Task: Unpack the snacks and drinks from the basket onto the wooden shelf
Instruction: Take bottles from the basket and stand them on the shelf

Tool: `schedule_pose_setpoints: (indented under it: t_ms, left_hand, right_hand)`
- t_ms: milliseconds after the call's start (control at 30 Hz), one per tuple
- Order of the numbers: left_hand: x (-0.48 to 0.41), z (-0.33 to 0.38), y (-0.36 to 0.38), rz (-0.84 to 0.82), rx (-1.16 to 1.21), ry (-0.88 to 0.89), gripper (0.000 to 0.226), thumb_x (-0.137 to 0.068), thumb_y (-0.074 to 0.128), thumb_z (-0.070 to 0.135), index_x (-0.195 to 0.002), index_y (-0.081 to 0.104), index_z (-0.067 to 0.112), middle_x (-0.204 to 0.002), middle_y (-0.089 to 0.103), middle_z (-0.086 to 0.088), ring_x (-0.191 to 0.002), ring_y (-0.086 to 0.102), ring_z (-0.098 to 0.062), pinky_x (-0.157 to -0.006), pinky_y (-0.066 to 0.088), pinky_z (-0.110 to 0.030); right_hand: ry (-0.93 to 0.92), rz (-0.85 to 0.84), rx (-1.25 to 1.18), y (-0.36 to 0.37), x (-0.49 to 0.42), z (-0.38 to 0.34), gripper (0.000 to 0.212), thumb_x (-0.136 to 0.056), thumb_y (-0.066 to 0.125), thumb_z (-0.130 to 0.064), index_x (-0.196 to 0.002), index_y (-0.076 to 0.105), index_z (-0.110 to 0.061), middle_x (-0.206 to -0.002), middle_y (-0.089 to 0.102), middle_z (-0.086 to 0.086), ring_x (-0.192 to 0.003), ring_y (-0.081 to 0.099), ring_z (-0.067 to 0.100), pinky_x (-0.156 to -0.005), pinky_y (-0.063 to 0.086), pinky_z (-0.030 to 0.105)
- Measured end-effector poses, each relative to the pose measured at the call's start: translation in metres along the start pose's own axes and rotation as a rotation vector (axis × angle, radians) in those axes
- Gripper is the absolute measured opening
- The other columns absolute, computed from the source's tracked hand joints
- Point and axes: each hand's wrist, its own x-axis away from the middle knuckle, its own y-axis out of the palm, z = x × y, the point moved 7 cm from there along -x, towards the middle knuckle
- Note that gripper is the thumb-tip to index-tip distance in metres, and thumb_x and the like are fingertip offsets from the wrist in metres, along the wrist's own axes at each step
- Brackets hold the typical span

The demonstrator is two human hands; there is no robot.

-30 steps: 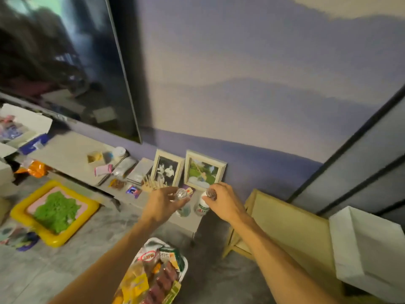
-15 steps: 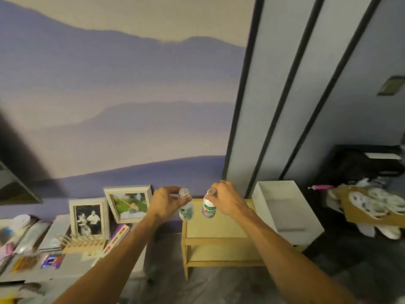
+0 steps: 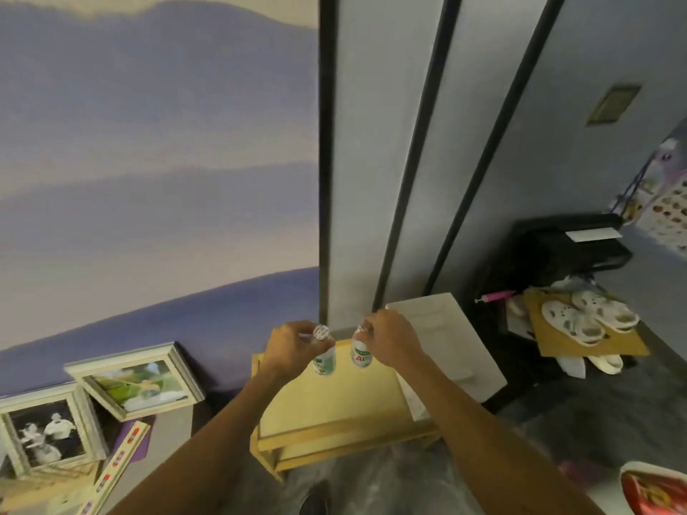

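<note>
Ok, L hand pinches left bottle by neck, R hand pinches right bottle; both over wooden shelf back edge. Lower straight, seat bases flat, keep gap btwn, then release.

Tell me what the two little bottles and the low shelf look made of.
Left small white green-labelled bottle, right small white red-lettered bottle: probably opaque plastic, slight sheen; the left one's cap looks like crinkled foil. Pale yellow low shelf: seemingly light wood, smooth matte, with joined rails along the front.
</note>
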Motion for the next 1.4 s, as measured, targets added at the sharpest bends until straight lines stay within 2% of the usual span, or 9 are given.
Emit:
schedule_pose_setpoints:
  t_ms: [167,233,400,500,667,833,1133,1267,1400]
  left_hand:
    - [-0.061,-0.019,0.037,-0.057,-0.005,-0.013,0.035,-0.079,0.093,0.043,-0.107,0.082,0.025,-0.099,0.081,0.008,-0.087,0.073,-0.001,-0.076,0.063,-0.026]
    - [-0.079,-0.027,0.051,-0.060,-0.013,0.003,0.038,-0.079,0.093,0.042,-0.109,0.082,0.022,-0.099,0.081,0.008,-0.087,0.074,-0.002,-0.079,0.064,-0.028]
    - [-0.110,-0.047,0.084,-0.055,-0.070,-0.019,0.041,-0.079,0.091,0.046,-0.111,0.082,0.022,-0.099,0.081,0.007,-0.083,0.073,-0.001,-0.077,0.064,-0.030]
    - [-0.121,-0.056,0.105,-0.084,-0.080,-0.057,0.040,-0.081,0.090,0.045,-0.113,0.081,0.021,-0.104,0.081,0.006,-0.087,0.071,-0.003,-0.076,0.057,-0.024]
    - [-0.135,-0.082,0.135,-0.084,-0.072,-0.157,0.038,-0.077,0.093,0.047,-0.108,0.082,0.028,-0.102,0.080,0.013,-0.089,0.071,-0.002,-0.078,0.058,-0.026]
    - [-0.150,-0.094,0.157,-0.049,-0.067,-0.222,0.038,-0.078,0.095,0.035,-0.111,0.082,0.023,-0.103,0.078,0.010,-0.084,0.068,0.000,-0.062,0.042,-0.005]
    - [-0.146,-0.131,0.186,-0.052,-0.044,-0.298,0.042,-0.075,0.096,0.038,-0.112,0.076,0.036,-0.108,0.077,0.016,-0.099,0.072,-0.007,-0.084,0.061,-0.031]
    - [-0.145,-0.120,0.192,-0.026,-0.024,-0.289,0.042,-0.076,0.096,0.035,-0.113,0.078,0.031,-0.110,0.078,0.014,-0.099,0.072,-0.008,-0.085,0.060,-0.031]
    - [-0.144,-0.110,0.193,-0.033,-0.038,-0.276,0.047,-0.073,0.097,0.039,-0.115,0.078,0.028,-0.111,0.079,0.010,-0.101,0.073,-0.013,-0.081,0.057,-0.029]
  right_hand:
    - [0.143,-0.050,-0.062,0.029,-0.051,0.033,0.034,-0.099,0.071,-0.042,-0.118,0.071,-0.014,-0.112,0.072,0.006,-0.105,0.068,0.023,-0.094,0.050,0.031]
    - [0.160,-0.060,-0.057,0.041,-0.070,0.046,0.035,-0.098,0.074,-0.040,-0.119,0.072,-0.013,-0.112,0.073,0.008,-0.106,0.069,0.025,-0.093,0.052,0.032]
    - [0.193,-0.110,-0.022,0.074,-0.102,0.080,0.031,-0.100,0.073,-0.032,-0.121,0.073,-0.010,-0.118,0.073,0.011,-0.111,0.071,0.026,-0.089,0.046,0.023]
    - [0.219,-0.132,-0.017,0.099,-0.114,0.097,0.025,-0.100,0.074,-0.027,-0.118,0.074,-0.008,-0.116,0.075,0.013,-0.108,0.073,0.027,-0.089,0.053,0.028]
    - [0.183,-0.214,0.072,0.138,-0.132,0.109,0.025,-0.106,0.063,-0.024,-0.122,0.074,-0.009,-0.120,0.074,0.012,-0.112,0.072,0.025,-0.094,0.053,0.028]
    - [0.139,-0.223,0.104,0.160,-0.144,0.119,0.023,-0.106,0.062,-0.020,-0.125,0.071,-0.011,-0.123,0.073,0.009,-0.114,0.072,0.022,-0.100,0.054,0.029]
    - [0.126,-0.230,0.102,0.179,-0.146,0.135,0.023,-0.103,0.068,-0.019,-0.124,0.073,-0.010,-0.122,0.074,0.008,-0.110,0.073,0.019,-0.099,0.058,0.029]
    - [0.158,-0.195,0.105,0.181,-0.143,0.136,0.023,-0.102,0.071,-0.024,-0.122,0.073,-0.015,-0.117,0.076,0.002,-0.102,0.075,0.013,-0.092,0.059,0.024]
    - [0.158,-0.214,0.127,0.178,-0.142,0.134,0.030,-0.101,0.072,-0.024,-0.129,0.069,-0.016,-0.122,0.074,0.003,-0.107,0.074,0.014,-0.092,0.056,0.023]
